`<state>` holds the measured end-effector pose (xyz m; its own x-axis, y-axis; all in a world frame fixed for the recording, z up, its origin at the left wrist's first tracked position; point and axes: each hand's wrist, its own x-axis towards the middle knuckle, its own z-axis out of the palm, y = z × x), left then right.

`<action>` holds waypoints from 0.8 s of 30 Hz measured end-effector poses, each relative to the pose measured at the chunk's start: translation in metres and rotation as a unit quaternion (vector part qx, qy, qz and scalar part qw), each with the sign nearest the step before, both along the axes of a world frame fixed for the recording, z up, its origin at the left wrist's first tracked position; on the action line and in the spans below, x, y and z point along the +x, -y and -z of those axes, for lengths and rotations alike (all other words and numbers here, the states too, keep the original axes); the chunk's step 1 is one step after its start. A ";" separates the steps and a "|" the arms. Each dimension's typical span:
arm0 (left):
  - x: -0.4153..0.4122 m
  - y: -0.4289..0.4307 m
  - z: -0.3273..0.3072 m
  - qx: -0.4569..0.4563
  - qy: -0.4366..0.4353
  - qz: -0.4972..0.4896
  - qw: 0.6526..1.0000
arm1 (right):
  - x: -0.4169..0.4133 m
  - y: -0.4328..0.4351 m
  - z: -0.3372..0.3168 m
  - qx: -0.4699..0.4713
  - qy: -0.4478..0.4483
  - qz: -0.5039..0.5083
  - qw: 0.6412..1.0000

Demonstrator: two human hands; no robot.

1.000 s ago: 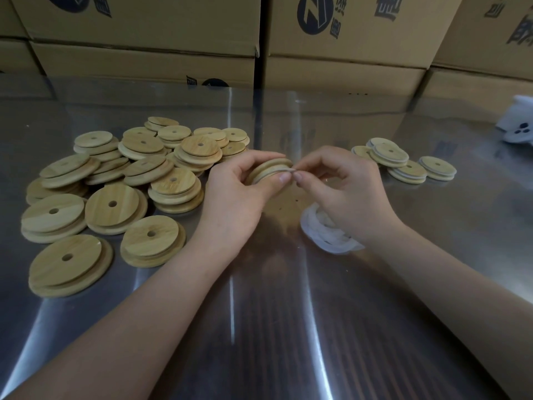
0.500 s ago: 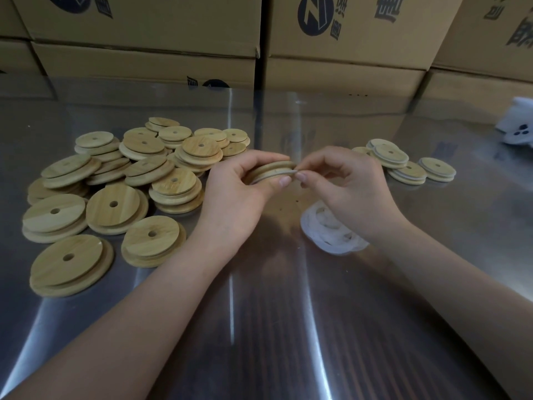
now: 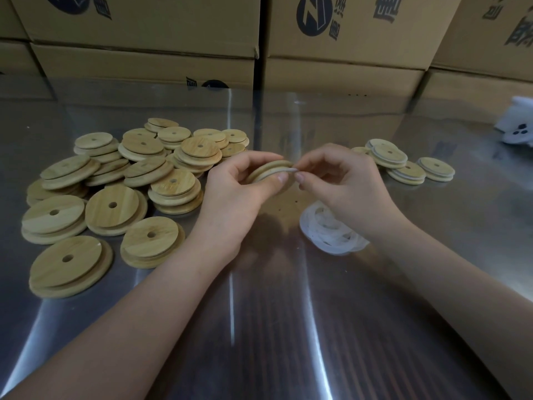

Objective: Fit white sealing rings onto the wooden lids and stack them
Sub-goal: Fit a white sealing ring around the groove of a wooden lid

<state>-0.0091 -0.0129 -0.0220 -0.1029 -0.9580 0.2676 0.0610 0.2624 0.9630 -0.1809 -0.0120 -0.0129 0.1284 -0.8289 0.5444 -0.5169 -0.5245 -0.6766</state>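
Just beyond the heap of loose white sealing rings [image 3: 331, 233] on the steel counter [image 3: 259, 327], the left hand [image 3: 233, 190] grips a round wooden lid [image 3: 271, 166]. The right hand [image 3: 343, 180] fingers [image 3: 300, 177] pinch its white ring [image 3: 285, 170]. The lid has turned slightly since before, so the ring seems nearly seated.

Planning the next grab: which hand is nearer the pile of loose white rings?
Right. The right hand, pinching a sealing ring, hangs above the ring pile; the left hand, gripping the wooden lid, sits to its left.
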 end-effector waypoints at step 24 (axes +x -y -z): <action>-0.001 0.001 0.000 0.052 -0.026 0.001 0.998 | 0.003 -0.003 -0.005 0.072 0.021 0.026 0.997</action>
<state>-0.0102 -0.0137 -0.0221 -0.0933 -0.9809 0.1709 0.1117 0.1603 0.9807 -0.1782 -0.0093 -0.0078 0.0621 -0.9038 0.4234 -0.5111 -0.3932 -0.7643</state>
